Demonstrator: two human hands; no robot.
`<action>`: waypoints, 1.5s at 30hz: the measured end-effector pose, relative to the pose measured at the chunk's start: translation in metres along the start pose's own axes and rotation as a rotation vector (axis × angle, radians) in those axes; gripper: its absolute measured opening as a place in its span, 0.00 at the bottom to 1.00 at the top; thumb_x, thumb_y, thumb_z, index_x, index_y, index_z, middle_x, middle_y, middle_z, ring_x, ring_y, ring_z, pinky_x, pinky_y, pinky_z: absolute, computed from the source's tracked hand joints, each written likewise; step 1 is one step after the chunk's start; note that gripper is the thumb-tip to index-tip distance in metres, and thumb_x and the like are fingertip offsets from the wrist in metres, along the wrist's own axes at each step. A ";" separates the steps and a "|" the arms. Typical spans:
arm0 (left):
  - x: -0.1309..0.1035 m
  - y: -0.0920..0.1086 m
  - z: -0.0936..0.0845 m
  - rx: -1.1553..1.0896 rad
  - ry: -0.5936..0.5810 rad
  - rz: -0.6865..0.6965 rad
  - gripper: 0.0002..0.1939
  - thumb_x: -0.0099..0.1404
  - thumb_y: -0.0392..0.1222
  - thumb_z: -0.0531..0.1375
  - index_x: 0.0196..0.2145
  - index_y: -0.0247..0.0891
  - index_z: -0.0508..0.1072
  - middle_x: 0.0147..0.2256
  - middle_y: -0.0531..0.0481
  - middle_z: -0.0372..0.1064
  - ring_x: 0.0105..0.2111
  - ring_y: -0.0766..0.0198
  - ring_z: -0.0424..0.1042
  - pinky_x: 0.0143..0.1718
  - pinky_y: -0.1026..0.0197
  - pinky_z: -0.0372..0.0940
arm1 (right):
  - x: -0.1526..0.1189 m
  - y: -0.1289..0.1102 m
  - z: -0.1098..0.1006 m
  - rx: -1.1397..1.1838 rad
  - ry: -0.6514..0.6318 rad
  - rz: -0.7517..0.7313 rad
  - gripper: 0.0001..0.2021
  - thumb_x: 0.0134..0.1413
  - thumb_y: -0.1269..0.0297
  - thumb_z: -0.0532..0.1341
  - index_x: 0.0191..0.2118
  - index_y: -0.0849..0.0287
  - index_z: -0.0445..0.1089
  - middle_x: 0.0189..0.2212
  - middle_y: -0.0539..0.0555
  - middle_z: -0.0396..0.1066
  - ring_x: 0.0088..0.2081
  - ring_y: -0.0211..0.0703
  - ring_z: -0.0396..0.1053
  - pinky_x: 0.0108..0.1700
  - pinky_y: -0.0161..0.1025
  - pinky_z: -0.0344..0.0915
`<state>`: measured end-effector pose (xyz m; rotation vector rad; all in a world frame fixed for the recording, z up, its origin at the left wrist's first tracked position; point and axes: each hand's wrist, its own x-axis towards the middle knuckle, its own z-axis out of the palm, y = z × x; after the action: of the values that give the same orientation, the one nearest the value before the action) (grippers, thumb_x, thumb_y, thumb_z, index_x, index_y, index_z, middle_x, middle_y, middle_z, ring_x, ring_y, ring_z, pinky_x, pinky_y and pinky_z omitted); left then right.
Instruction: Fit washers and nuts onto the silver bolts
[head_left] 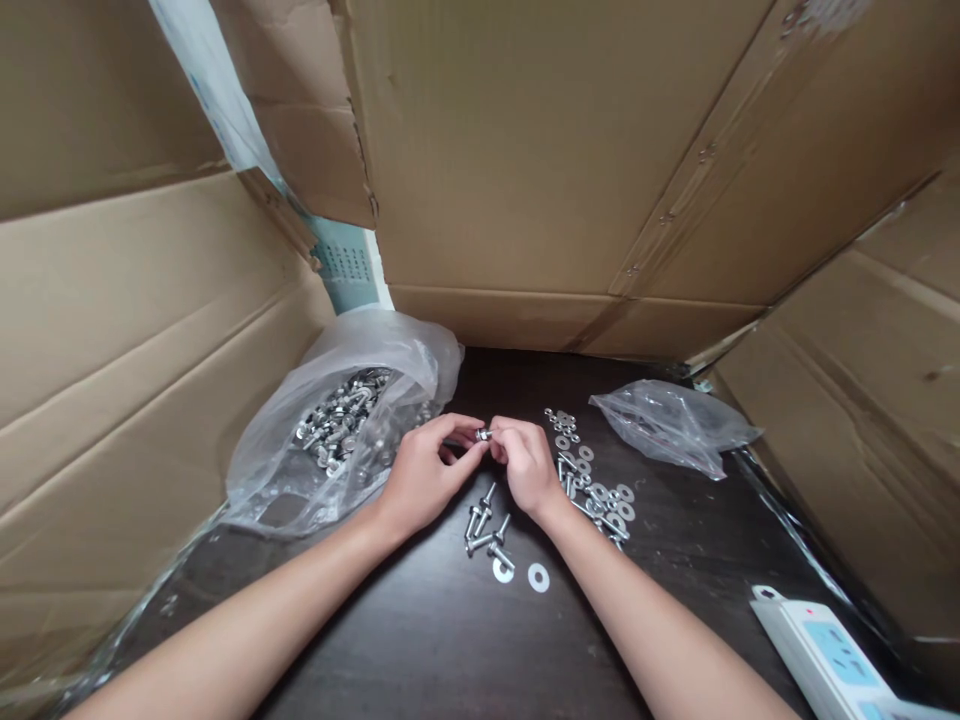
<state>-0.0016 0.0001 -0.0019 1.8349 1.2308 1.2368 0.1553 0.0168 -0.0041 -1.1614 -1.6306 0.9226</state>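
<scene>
Above the dark table, my left hand (433, 467) and my right hand (523, 460) meet with their fingertips closed on one small metal bolt (484, 435). The left thumb and forefinger grip its head end; the right fingers pinch the other end and partly cover it. Just below my hands lie several bolts (480, 541) with nuts or washers on their shanks. Two flat washers (538, 577) rest nearer to me, one partly under a bolt. Right of my right hand, loose bolts (568, 480), washers (624, 494) and small nuts (574, 424) are spread in a group.
A clear plastic bag (259, 470) full of metal fasteners (341, 420) stands open at the left. Another clear bag (675, 425) lies flat at the right. A white power strip (821, 650) is at the lower right. Cardboard walls (540, 150) enclose the dark table (420, 640).
</scene>
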 end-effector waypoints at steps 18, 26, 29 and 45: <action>0.000 -0.001 0.000 0.005 0.001 -0.029 0.07 0.65 0.37 0.65 0.42 0.38 0.79 0.38 0.47 0.82 0.36 0.60 0.81 0.32 0.63 0.74 | 0.000 0.000 0.001 0.004 0.012 -0.004 0.15 0.55 0.61 0.50 0.18 0.54 0.56 0.18 0.49 0.58 0.24 0.40 0.58 0.29 0.40 0.52; 0.000 0.000 -0.001 -0.005 -0.023 -0.014 0.07 0.66 0.37 0.65 0.42 0.39 0.80 0.39 0.49 0.82 0.36 0.61 0.81 0.33 0.64 0.74 | 0.000 -0.005 0.001 -0.008 0.067 0.007 0.11 0.55 0.61 0.52 0.23 0.55 0.60 0.21 0.48 0.60 0.26 0.41 0.59 0.32 0.39 0.55; 0.000 0.000 0.000 0.000 -0.016 -0.018 0.07 0.65 0.37 0.65 0.43 0.38 0.79 0.39 0.48 0.82 0.36 0.61 0.81 0.33 0.64 0.74 | 0.000 -0.003 0.001 -0.011 0.035 -0.004 0.13 0.55 0.61 0.51 0.20 0.55 0.58 0.19 0.48 0.58 0.25 0.40 0.58 0.30 0.39 0.53; 0.000 0.000 0.000 0.017 -0.024 0.023 0.07 0.66 0.35 0.65 0.42 0.38 0.79 0.39 0.49 0.82 0.36 0.62 0.80 0.33 0.64 0.73 | 0.001 -0.001 0.001 -0.012 0.011 -0.003 0.14 0.54 0.61 0.51 0.19 0.55 0.56 0.18 0.47 0.54 0.24 0.39 0.55 0.29 0.39 0.50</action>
<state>-0.0015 0.0003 -0.0021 1.8753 1.2138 1.2170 0.1533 0.0176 -0.0030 -1.1700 -1.6304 0.9047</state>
